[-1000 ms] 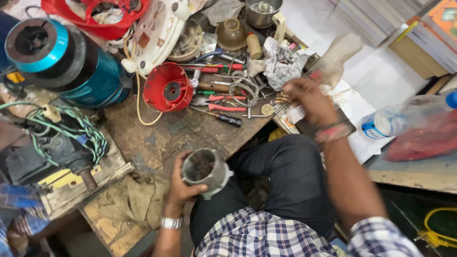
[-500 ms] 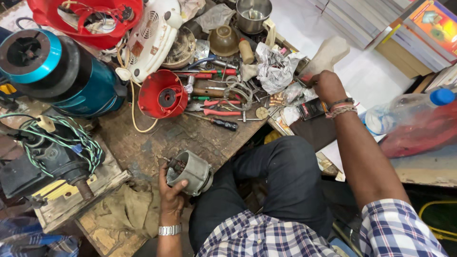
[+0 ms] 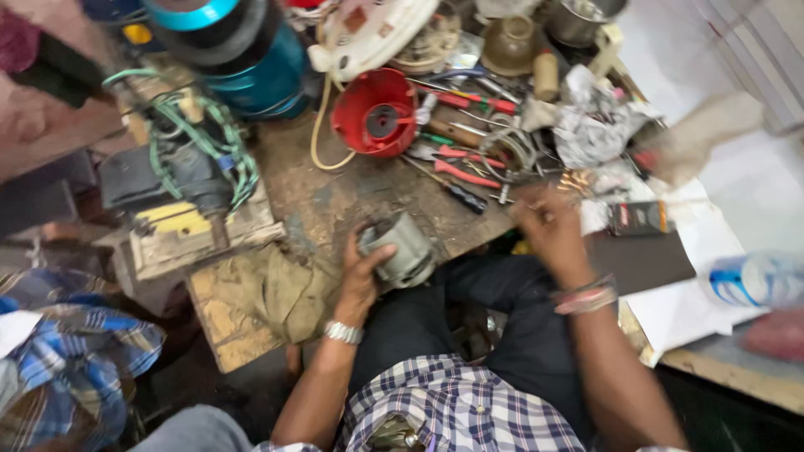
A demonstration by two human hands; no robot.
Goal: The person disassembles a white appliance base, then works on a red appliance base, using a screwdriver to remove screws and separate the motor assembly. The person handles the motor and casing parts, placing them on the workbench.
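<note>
left hand (image 3: 362, 269) closed around a grey cylindrical motor housing (image 3: 400, 249), held at the near edge of the worn wooden tabletop (image 3: 335, 197) above the lap. right hand (image 3: 548, 224), blurred, rests among scattered pliers (image 3: 459, 172) and screwdrivers; its grip cannot be told. a red funnel-shaped part (image 3: 377, 113) lies beyond.

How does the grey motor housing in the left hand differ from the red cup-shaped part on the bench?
The grey motor housing is dull metal, gripped by the left hand at the bench edge; the red cup-shaped part is bright plastic, lying untouched among tools. The red part looks wider. Both are round and hollow.
</note>
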